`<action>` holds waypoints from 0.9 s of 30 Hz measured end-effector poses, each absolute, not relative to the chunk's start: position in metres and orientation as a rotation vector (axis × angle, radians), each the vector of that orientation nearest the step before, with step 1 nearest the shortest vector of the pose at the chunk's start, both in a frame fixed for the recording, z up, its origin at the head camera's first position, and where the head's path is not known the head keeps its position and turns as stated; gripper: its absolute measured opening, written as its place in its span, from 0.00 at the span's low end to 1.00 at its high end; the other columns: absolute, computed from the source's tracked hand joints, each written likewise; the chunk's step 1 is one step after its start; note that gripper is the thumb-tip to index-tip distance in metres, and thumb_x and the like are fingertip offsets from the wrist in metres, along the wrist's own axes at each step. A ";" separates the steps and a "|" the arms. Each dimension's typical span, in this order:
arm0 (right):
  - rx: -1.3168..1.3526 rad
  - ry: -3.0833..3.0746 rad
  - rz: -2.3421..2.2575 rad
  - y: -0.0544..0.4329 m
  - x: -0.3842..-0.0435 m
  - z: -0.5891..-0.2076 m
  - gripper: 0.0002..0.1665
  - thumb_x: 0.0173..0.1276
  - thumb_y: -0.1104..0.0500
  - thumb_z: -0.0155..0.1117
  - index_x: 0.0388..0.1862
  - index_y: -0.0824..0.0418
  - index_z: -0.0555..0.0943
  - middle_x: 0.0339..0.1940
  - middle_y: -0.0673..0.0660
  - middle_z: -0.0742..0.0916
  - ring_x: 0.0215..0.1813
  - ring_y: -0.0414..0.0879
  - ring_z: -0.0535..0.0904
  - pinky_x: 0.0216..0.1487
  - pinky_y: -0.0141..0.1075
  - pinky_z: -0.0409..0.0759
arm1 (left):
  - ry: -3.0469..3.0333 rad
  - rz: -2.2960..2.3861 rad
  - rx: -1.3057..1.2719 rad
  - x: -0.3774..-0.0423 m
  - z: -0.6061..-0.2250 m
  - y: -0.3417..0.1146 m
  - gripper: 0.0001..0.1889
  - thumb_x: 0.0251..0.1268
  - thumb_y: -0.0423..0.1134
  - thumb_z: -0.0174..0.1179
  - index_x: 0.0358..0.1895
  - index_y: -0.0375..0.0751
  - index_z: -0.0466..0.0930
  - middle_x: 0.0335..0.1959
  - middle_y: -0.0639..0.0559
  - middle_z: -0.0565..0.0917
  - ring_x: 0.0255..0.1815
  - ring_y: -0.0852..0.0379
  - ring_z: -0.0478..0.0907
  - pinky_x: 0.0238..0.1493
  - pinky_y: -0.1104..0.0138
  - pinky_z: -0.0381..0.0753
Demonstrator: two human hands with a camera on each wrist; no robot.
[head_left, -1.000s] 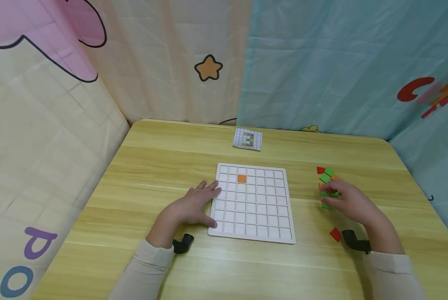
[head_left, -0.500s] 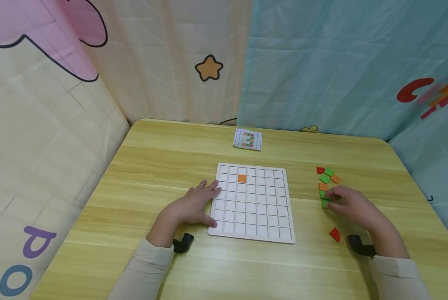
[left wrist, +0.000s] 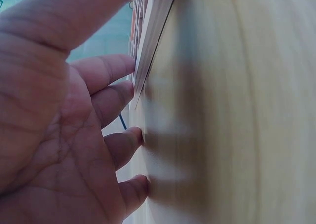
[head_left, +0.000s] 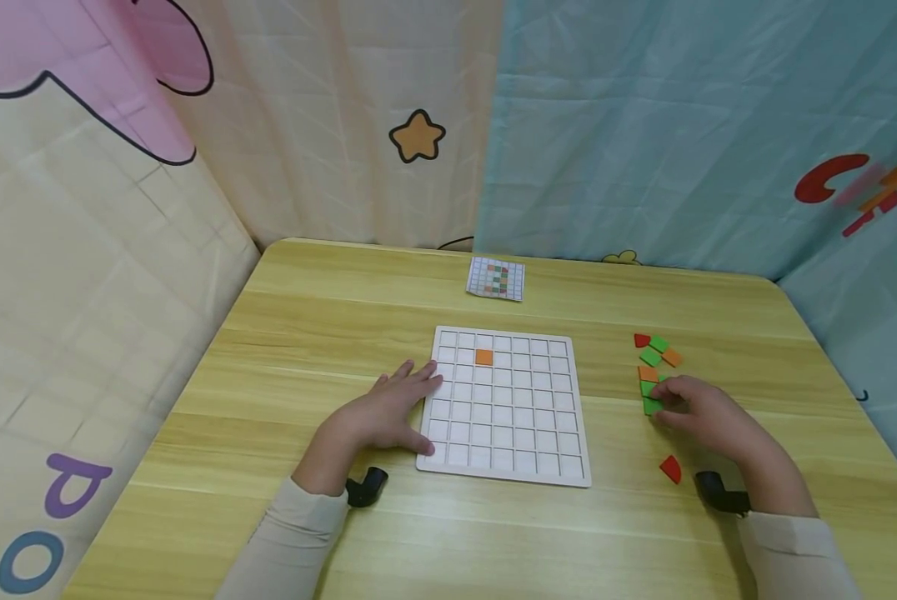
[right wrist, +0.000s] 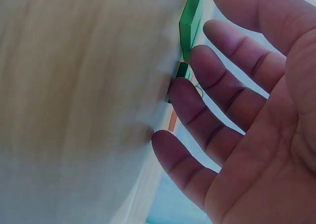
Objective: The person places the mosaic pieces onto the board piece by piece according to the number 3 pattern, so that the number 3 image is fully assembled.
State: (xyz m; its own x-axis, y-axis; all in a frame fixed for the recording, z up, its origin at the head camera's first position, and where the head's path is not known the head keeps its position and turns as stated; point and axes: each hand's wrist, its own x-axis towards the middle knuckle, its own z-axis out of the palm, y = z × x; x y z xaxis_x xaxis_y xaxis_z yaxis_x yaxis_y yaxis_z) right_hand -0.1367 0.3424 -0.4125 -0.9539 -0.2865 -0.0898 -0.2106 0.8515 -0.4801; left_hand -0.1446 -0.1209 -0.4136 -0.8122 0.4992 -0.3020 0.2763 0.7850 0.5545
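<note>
My left hand lies spread at the left edge of a white grid board, its thumb and fingertips on the rim. In the left wrist view the left fingers reach the board's side and the table. One orange square tile sits in a cell near the board's top. My right hand is over a short column of tiles on the right, fingertips at the green tiles, thumb and forefinger apart. In the right wrist view the loosely bent fingers are beside a green tile. Part of the column is hidden by the hand.
Beyond the column lie more green and orange tiles and a red quarter-round piece. Another red piece lies nearer the right wrist. A small printed pattern card is behind the board. Curtains stand behind the table.
My right hand has drawn back slightly toward the right and down, uncovering the orange tiles at the column's top and above it. The left hand and board have stayed put.
</note>
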 end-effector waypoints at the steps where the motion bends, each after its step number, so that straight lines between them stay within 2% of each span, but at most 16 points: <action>1: -0.394 2.870 -0.714 0.342 -0.137 -0.413 0.10 0.64 0.63 0.70 0.44 0.63 0.82 0.43 0.55 0.84 0.46 0.52 0.78 0.46 0.45 0.78 | 2.537 0.693 0.584 -0.145 -0.414 -0.121 0.52 0.49 0.47 0.78 0.78 0.48 0.58 0.81 0.57 0.49 0.81 0.48 0.34 0.77 0.48 0.37; 10: -0.397 2.867 -0.707 0.341 -0.137 -0.414 0.11 0.63 0.64 0.71 0.42 0.65 0.82 0.41 0.57 0.84 0.45 0.54 0.78 0.47 0.51 0.77 | 2.535 0.694 0.589 -0.145 -0.414 -0.120 0.52 0.49 0.47 0.78 0.78 0.48 0.58 0.81 0.57 0.48 0.81 0.48 0.33 0.77 0.48 0.36; 27: -0.407 2.871 -0.716 0.340 -0.138 -0.414 0.10 0.62 0.65 0.72 0.42 0.64 0.82 0.41 0.55 0.84 0.45 0.53 0.78 0.47 0.50 0.77 | 2.543 0.676 0.585 -0.145 -0.416 -0.121 0.52 0.48 0.47 0.78 0.78 0.48 0.58 0.81 0.57 0.49 0.81 0.48 0.34 0.77 0.48 0.37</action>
